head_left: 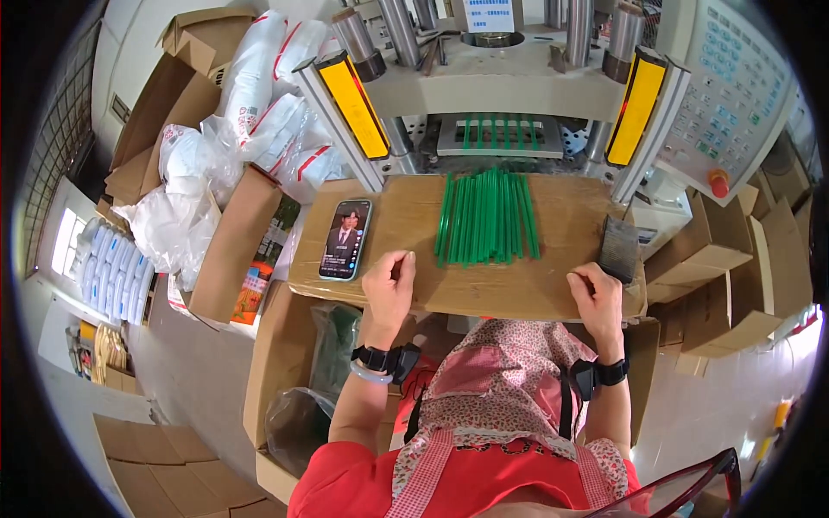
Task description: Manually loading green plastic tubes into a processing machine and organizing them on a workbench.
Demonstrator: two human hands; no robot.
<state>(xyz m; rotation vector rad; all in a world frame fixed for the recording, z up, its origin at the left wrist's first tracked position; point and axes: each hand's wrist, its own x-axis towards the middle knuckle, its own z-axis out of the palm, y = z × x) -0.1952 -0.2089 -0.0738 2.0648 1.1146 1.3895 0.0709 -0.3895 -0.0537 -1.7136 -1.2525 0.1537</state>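
My left hand [391,285] rests in a loose fist at the front edge of the cardboard-covered table [393,233], just right of a phone [345,240] lying face up with its screen lit. Near the table's right front corner, my right hand [598,298] is also curled closed, beside a dark rectangular block [619,249]. Nothing shows in either hand. Between and beyond them lies a bundle of thin green plastic sticks [488,216], side by side and pointing away from me. More green sticks [501,131] sit in a metal frame [445,138] in the press.
The press [509,91] with steel columns stands behind the table, flanked by yellow safety bars [352,104]. A control panel [730,86] with a red button [718,182] hangs right. Cardboard boxes [704,246] and white plastic bags [186,229] crowd both sides.
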